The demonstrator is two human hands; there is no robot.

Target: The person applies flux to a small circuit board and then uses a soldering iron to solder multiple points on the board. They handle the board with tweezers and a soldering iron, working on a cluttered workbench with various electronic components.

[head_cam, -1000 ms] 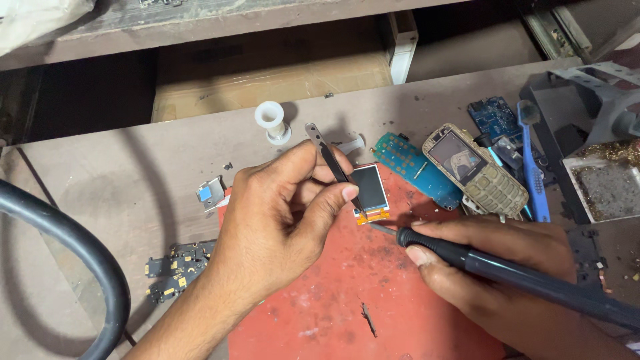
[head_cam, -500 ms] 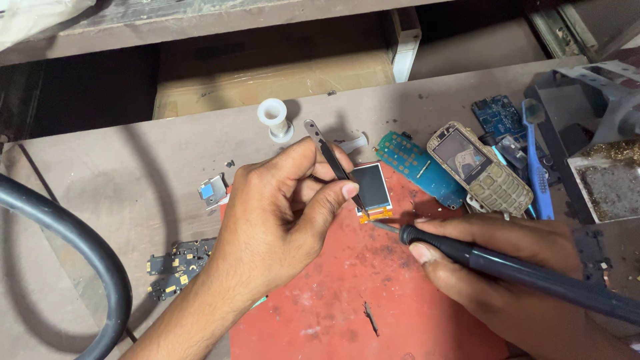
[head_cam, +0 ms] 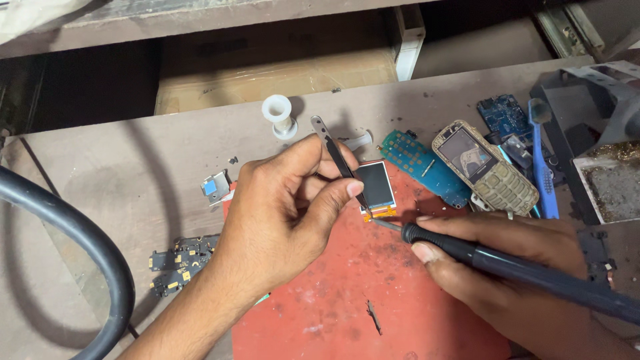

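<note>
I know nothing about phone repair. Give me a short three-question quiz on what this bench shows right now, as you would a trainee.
1. True or false: the left hand holds tweezers against the small display module.
2. Which tool does the right hand grip? A) blue toothbrush B) soldering iron C) screwdriver
3. Fill in: the display module lies at the top edge of the ____ work mat.

Key
1. True; the tweezer tips meet the module's lower left edge.
2. B; the soldering iron points its tip at the module's orange flex end, while the blue toothbrush lies unused beside the keypad phone.
3. Red.
</note>
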